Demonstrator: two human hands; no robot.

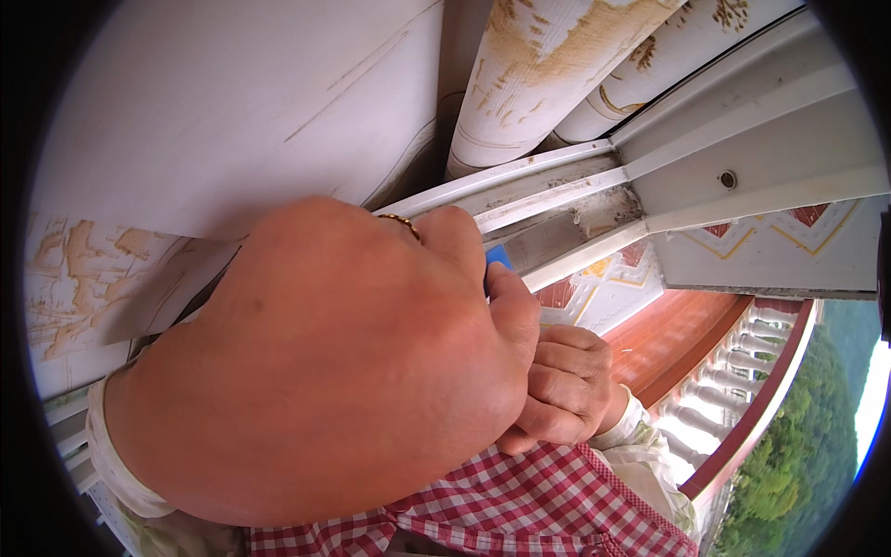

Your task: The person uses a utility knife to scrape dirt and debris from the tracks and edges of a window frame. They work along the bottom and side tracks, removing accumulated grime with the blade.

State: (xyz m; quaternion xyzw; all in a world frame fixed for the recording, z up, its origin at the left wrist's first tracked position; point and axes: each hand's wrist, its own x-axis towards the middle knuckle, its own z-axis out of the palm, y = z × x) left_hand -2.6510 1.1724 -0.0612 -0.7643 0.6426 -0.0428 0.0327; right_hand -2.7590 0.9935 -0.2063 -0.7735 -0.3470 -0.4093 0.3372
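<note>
My left hand [334, 362], with a gold-coloured ring on one finger, reaches across the middle, its back towards me. Between its thumb and bent finger it pinches a small blue object [497, 257], mostly hidden, at the white sliding-window track [550, 240]. Dirt and flaking residue lie in the track's grooves, mostly towards its corner. My right hand [564, 383] is curled close beside the left one, just outside the frame. Whether anything is inside its fingers is hidden.
Rolled, patterned white sheets [550, 76] stand behind the track. A large pale sheet [264, 104] fills the upper left. The upright window frame [752, 153] rises at right. Beyond are patterned wall tiles [786, 226], an orange-red ledge [668, 327] and a white balustrade [724, 379].
</note>
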